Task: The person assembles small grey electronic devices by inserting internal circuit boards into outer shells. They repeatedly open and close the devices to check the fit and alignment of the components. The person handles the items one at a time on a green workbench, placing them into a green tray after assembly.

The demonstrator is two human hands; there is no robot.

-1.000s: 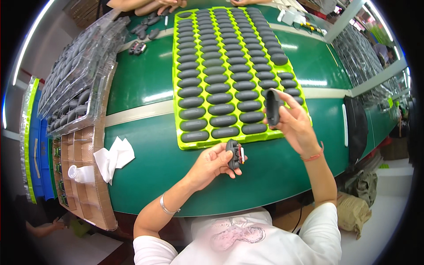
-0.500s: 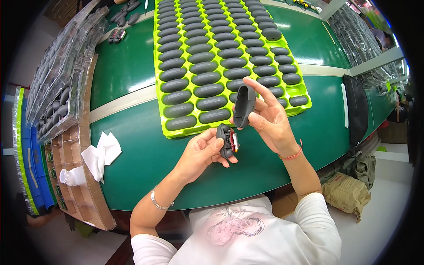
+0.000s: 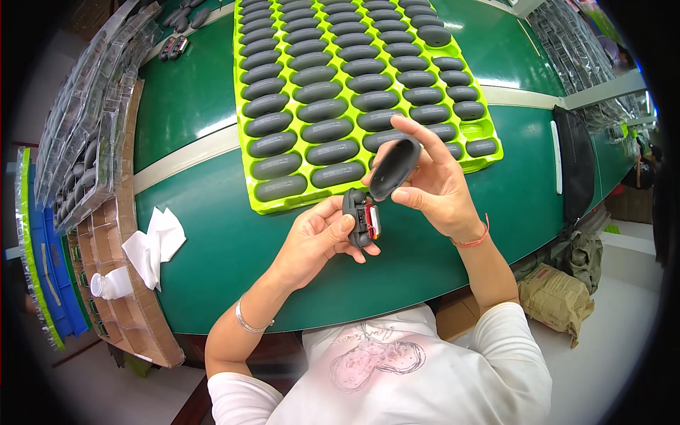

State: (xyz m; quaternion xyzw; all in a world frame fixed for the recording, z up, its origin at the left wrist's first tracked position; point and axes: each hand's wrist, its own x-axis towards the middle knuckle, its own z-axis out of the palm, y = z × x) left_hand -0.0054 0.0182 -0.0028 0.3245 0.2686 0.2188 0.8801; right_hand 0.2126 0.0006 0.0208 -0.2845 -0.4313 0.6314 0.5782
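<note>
Between the thumb and fingers of my left hand (image 3: 312, 237) is a dark grey oval device half (image 3: 358, 219), with a silver part and red and yellow bits showing on its right side. My right hand (image 3: 439, 188) pinches a hollow dark grey oval shell (image 3: 394, 168), its open inside facing me. The shell is held just above and right of the device half, with a small gap between them. Beyond both hands lies a bright lime-green tray (image 3: 265, 207) filled with rows of dark grey oval cases (image 3: 281, 187). One pocket near its right front corner holds no case.
On the left, a cardboard divider box (image 3: 152, 312) carries a white tissue (image 3: 154, 244) and a small white bottle (image 3: 112, 283). Clear plastic trays (image 3: 88, 127) are stacked behind it. Loose dark parts (image 3: 173, 48) lie at the far left. A black bag (image 3: 572, 166) hangs at the right edge.
The shell in my right hand has tilted and turned its hollow side more toward me. Both hands keep their holds. The view has shifted slightly, so the tray appears a little higher and further left.
</note>
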